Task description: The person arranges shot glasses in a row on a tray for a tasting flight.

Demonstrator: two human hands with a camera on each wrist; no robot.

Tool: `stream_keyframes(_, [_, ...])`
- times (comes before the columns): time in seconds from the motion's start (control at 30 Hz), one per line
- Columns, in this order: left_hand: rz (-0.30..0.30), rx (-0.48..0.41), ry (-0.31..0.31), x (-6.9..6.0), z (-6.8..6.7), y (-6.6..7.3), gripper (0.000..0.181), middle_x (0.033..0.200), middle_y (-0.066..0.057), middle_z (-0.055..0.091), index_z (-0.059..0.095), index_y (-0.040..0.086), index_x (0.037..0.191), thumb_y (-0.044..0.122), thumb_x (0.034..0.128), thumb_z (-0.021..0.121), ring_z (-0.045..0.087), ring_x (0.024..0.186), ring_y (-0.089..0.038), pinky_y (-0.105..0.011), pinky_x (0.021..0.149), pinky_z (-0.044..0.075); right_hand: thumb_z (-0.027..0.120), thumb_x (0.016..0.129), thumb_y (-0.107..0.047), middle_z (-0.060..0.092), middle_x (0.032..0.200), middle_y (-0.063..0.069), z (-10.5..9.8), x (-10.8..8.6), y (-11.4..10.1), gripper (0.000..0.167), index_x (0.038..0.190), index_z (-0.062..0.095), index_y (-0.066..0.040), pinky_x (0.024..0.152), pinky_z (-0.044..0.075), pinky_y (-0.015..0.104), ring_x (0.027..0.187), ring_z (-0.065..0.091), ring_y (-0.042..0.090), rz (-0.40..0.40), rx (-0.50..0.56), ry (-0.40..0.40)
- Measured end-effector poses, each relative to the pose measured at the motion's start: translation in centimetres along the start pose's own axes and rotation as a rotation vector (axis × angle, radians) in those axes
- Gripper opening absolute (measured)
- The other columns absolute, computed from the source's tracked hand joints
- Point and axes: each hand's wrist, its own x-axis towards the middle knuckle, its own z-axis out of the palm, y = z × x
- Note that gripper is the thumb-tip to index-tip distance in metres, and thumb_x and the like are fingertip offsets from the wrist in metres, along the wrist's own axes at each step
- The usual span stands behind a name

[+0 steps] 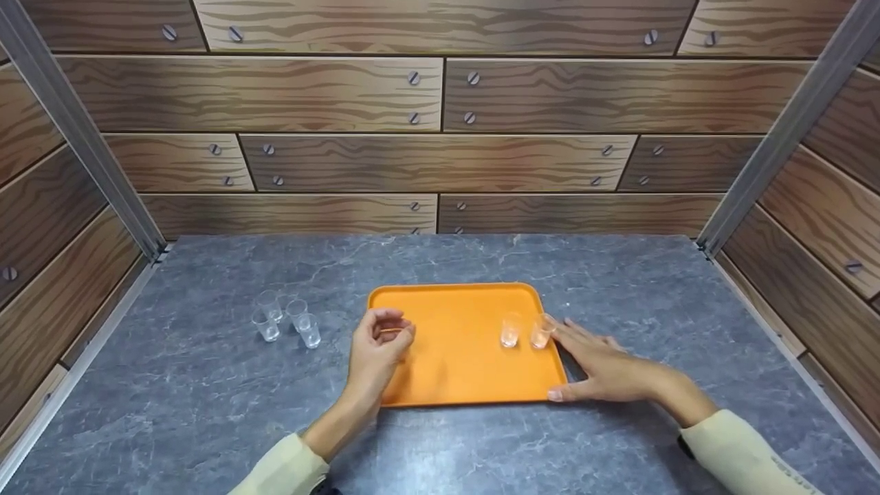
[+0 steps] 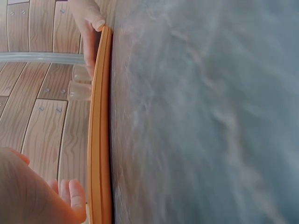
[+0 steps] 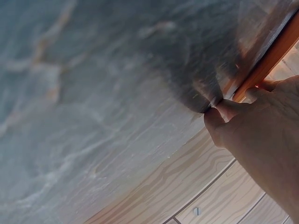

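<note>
An orange tray [image 1: 454,371] lies on the table, with two small clear glasses [image 1: 509,331] [image 1: 541,333] upright near its right side. My left hand [image 1: 375,350] hovers over the tray's left edge, its fingers loosely curved with a gap to the thumb and no object visible between them; the left wrist view shows this hand [image 2: 42,196] beside the tray rim [image 2: 99,140]. Along the tray's right edge my right hand [image 1: 605,368] rests with fingers extended, the thumb at the near right corner. Seen from the right wrist, that hand [image 3: 266,130] is against the rim [image 3: 268,60].
Several small clear glasses [image 1: 309,331] stand grouped to the left of the tray on the grey marbled table [image 1: 227,426]. Wood-patterned walls [image 1: 440,161] enclose the back and sides, with metal posts [image 1: 82,130] [image 1: 777,137] at the corners.
</note>
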Motion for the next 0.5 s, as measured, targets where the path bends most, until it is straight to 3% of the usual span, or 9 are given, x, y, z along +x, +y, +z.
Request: stream_keyframes(0.5, [0.005, 0.013, 0.094, -0.4, -3.6, 0.8, 0.029, 0.110, -0.016, 0.069, 0.063, -0.005, 0.119, -0.002, 0.0935, 0.075, 0.063, 0.095, -0.023, -0.023, 0.079, 0.054, 0.075, 0.095, -0.068, 0.011, 0.182, 0.007, 0.1, 0.0, 0.2, 0.114, 0.175, 0.018, -0.012, 0.113, 0.006, 0.089, 0.163, 0.008, 0.047, 0.003, -0.012, 0.006])
